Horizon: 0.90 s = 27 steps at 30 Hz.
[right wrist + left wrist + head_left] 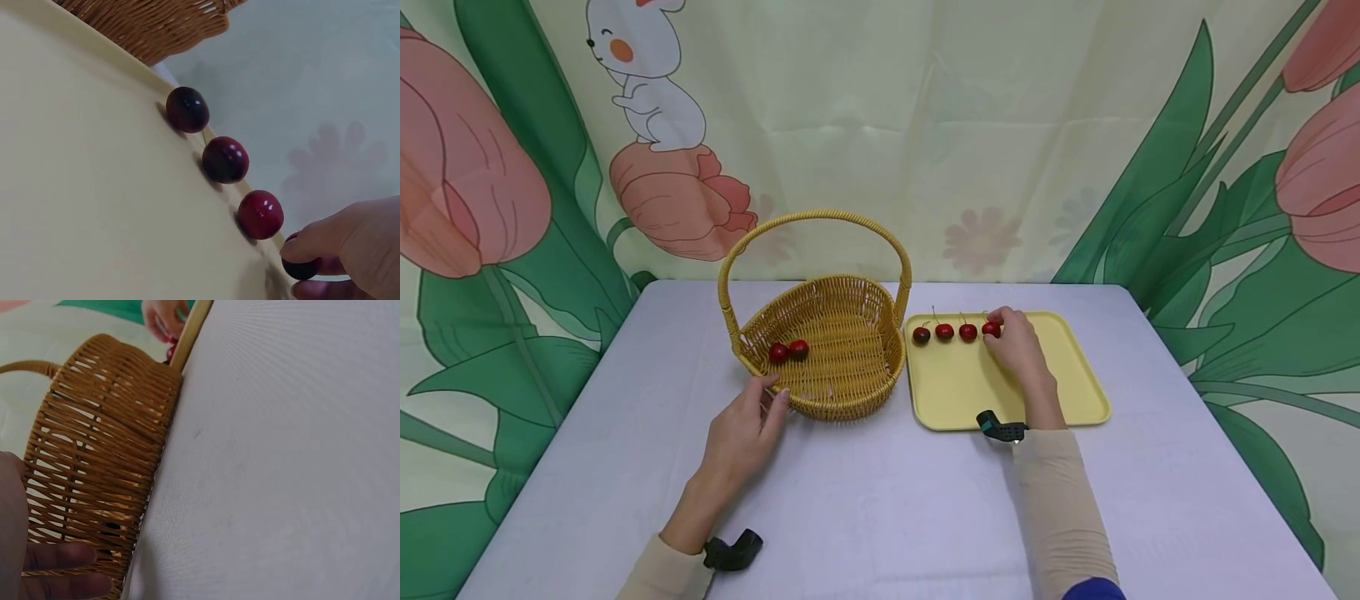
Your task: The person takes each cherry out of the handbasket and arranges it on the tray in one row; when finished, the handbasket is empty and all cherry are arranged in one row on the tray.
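Note:
My right hand (pixel 1017 346) pinches a dark red cherry (pixel 300 265) between thumb and fingers over the far edge of the yellow tray (pixel 955 392). Left of it, three more stemmed cherries (pixel 944 332) sit in a row along that edge. A wicker basket (pixel 842 408) with a tall handle stands beside the tray, two cherries (pixel 788 352) lying inside at its left. At the basket's near left, my left hand (pixel 741 433) touches the rim and side. Its fingers (pixel 62 556) stretch fairly straight along the woven outer wall in the left wrist view.
A white cloth covers the table (pixel 880 508). Behind it hangs a curtain (pixel 1000 142) printed with tulips, leaves and a white rabbit. The basket's arched handle (pixel 820 215) rises high above its bowl, and its right side is close to the tray's left edge.

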Motion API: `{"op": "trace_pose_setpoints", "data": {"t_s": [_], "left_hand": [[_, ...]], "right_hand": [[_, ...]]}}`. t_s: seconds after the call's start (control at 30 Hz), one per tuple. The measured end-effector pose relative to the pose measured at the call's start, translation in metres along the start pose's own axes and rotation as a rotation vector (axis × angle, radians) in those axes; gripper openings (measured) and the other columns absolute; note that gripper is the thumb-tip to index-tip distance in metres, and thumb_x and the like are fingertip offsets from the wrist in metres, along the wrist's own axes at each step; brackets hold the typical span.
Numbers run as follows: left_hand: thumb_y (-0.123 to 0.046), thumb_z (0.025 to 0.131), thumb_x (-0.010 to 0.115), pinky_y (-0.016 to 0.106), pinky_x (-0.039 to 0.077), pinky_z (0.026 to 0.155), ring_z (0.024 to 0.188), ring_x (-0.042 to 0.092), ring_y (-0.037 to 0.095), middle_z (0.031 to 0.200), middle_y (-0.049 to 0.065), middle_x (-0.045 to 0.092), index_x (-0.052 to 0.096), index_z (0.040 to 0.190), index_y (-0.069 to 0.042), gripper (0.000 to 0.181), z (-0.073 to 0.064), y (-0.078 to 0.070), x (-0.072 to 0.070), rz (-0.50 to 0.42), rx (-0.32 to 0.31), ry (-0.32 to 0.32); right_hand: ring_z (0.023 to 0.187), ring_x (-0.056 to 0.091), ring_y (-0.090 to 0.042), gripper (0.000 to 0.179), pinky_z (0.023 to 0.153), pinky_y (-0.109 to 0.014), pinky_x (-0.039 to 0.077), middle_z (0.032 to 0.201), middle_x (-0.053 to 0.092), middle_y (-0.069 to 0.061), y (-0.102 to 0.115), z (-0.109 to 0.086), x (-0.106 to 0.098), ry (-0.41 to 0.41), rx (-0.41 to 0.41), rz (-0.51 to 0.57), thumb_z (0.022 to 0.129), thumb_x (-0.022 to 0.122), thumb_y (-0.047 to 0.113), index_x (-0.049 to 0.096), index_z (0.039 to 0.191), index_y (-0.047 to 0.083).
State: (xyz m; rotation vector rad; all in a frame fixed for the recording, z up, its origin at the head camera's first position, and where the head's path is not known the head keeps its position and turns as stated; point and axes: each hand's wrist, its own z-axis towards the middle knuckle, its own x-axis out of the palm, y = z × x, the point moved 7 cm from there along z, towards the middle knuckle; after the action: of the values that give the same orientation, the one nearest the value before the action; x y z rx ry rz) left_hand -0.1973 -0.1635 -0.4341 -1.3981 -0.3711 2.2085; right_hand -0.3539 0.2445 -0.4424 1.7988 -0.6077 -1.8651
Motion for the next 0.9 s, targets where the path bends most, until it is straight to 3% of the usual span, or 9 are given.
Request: {"op": "trace_pose_setpoints", "data": {"t_s": [0.6,0.9], "left_hand": [[-0.032,0.103,0.054,0.027,0.043,0.056,0.064,0.052,0.010,0.080,0.003,0.064,0.057,0.127,-0.006,0.036,0.000,0.002,0.002,0.002,0.002,0.002],[-0.032,0.103,0.053,0.028,0.044,0.057,0.065,0.054,0.011,0.081,0.003,0.064,0.057,0.126,-0.006,0.036,-0.001,0.002,0.002,0.008,-0.010,0.009]], "right_hand": [[0.119,0.052,-0.041,0.040,0.101,-0.054,0.043,0.130,0.052,-0.027,-0.008,0.002,0.007,-0.007,0.007,-0.015,0.097,0.060,0.013,0.053,0.134,-0.003],[0.113,0.052,-0.039,0.041,0.097,-0.052,0.045,0.135,0.049,-0.024,-0.001,-0.004,-0.006,-0.033,0.012,0.024,0.100,0.060,0.020,0.053,0.136,0.001]]}}
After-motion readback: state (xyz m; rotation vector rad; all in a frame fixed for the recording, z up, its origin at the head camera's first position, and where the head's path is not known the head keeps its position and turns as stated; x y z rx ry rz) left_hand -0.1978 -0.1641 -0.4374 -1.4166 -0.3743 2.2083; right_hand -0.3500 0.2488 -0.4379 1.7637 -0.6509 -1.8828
